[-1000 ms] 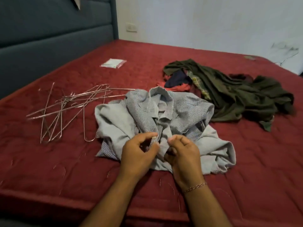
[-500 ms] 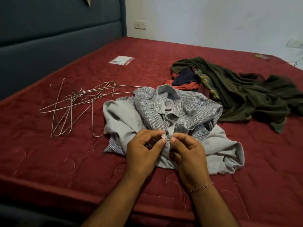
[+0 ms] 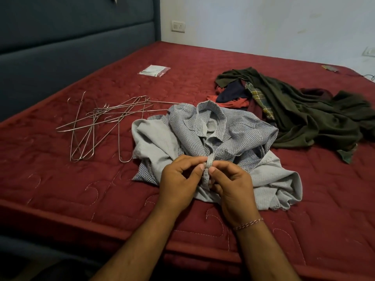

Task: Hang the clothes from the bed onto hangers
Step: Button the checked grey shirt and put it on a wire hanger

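A crumpled grey checked shirt [image 3: 233, 134] lies on the red bed [image 3: 81, 189], collar up. My left hand [image 3: 178, 183] and my right hand [image 3: 231, 187] meet at its front placket, each pinching the fabric strip between thumb and fingers. Several bare wire hangers [image 3: 97, 126] lie in a loose tangle to the left of the shirt. Behind the shirt to the right sits a pile of clothes [image 3: 304, 114]: dark green cloth over red, navy and plaid pieces.
A small clear packet [image 3: 154, 70] lies further back on the bed. A dark blue padded headboard [image 3: 71, 47] rises on the left, a white wall with a socket [image 3: 178, 26] behind. The bed's front edge runs just below my wrists.
My hands have stayed at the shirt's placket, thumbs now pressed closer together on the strip; the small button seen between them earlier is no longer visible. The view shifted slightly.
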